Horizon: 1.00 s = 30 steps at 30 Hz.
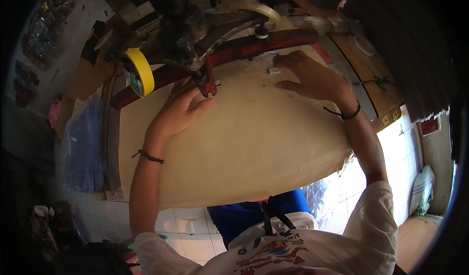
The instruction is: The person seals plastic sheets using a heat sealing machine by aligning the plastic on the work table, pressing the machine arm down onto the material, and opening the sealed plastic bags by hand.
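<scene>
My left hand rests on a tan sheet-covered tabletop, thumb spread away from the fingers. Its fingertips are partly hidden by a long dark-red bar and the bracket below the machine's arm. To the right, my right hand lies low over the same surface with its thumb apart. Its fingers reach toward the bar beside some clear plastic film and a small silvery piece. Another small metal piece shows near my left thumb. Neither hand visibly grips anything.
Over the table hangs a dark metal machine arm. A yellow tape roll hangs at its left, and a pale tape roll sits farther back. Clear bluish plastic bags drape at the left edge. A striped sack stands far right.
</scene>
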Each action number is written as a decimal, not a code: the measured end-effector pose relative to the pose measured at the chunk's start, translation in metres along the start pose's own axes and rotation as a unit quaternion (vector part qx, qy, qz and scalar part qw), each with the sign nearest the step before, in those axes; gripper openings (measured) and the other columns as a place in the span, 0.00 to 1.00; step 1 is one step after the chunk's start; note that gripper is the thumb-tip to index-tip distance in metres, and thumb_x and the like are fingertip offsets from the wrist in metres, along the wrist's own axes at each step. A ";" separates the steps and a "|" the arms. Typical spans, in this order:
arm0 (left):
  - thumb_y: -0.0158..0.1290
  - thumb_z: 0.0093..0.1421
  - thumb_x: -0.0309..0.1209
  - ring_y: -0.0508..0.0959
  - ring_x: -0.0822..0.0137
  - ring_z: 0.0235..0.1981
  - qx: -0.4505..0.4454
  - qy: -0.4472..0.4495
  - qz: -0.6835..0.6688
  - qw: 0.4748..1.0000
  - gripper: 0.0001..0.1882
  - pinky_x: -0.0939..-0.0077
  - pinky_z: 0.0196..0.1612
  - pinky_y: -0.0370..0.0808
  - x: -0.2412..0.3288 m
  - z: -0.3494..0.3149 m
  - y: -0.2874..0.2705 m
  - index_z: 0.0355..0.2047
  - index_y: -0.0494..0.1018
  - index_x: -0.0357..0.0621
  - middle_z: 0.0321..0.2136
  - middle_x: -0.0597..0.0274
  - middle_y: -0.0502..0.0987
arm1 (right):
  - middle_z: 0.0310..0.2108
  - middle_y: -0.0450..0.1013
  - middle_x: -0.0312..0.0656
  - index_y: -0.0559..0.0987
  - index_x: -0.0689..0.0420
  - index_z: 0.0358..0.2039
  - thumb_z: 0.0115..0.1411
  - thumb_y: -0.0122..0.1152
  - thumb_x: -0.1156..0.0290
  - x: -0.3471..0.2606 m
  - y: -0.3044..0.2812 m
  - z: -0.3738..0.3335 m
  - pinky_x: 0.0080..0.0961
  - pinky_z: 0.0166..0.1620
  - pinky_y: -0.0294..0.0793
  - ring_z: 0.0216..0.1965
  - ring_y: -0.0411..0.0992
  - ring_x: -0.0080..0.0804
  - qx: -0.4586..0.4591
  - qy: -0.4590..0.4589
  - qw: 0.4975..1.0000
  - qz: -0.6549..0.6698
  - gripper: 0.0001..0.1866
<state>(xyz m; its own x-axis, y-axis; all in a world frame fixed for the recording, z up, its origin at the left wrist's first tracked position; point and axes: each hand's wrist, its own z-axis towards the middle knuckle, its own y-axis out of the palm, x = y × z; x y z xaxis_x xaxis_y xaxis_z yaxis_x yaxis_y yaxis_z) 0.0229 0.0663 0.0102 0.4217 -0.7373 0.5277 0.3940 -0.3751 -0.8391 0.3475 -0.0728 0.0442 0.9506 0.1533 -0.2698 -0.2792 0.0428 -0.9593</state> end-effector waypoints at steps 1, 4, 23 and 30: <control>0.56 0.66 0.44 0.60 0.48 0.68 0.008 0.004 0.013 1.000 0.24 0.54 0.70 0.56 0.000 0.000 0.001 0.59 0.71 0.50 0.64 0.52 0.66 | 0.63 0.67 0.47 0.74 0.59 0.59 0.64 0.64 0.58 -0.002 -0.001 -0.001 0.38 0.67 0.63 0.68 0.58 0.44 -0.017 0.012 1.000 0.004 0.27; 0.58 0.65 0.44 0.62 0.49 0.67 0.023 0.014 0.018 0.999 0.24 0.55 0.70 0.57 0.000 0.001 0.004 0.57 0.72 0.48 0.63 0.52 0.67 | 0.65 0.63 0.49 0.71 0.59 0.62 0.64 0.64 0.56 0.001 0.008 -0.005 0.39 0.67 0.64 0.69 0.58 0.45 0.017 0.011 1.000 0.002 0.31; 0.60 0.62 0.47 0.64 0.46 0.64 0.036 0.048 0.022 0.998 0.30 0.53 0.67 0.61 0.000 0.002 0.006 0.60 0.69 0.47 0.60 0.50 0.68 | 0.62 0.63 0.54 0.74 0.61 0.58 0.65 0.61 0.53 0.004 0.007 0.000 0.42 0.66 0.65 0.67 0.59 0.51 0.018 0.038 0.999 -0.002 0.29; 0.60 0.63 0.48 0.63 0.44 0.65 0.034 0.063 0.046 0.996 0.33 0.53 0.68 0.59 -0.008 0.001 0.005 0.63 0.66 0.46 0.62 0.47 0.66 | 0.61 0.66 0.50 0.74 0.63 0.57 0.66 0.60 0.55 0.004 0.011 0.000 0.41 0.66 0.64 0.68 0.58 0.49 0.049 -0.018 0.998 -0.031 0.27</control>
<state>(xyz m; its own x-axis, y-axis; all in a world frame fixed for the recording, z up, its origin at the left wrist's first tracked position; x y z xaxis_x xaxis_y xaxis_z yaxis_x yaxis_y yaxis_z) 0.0228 0.0711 0.0017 0.3550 -0.8328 0.4248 0.4150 -0.2668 -0.8698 0.3479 -0.0721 0.0323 0.9616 0.1827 -0.2050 -0.2331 0.1486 -0.9610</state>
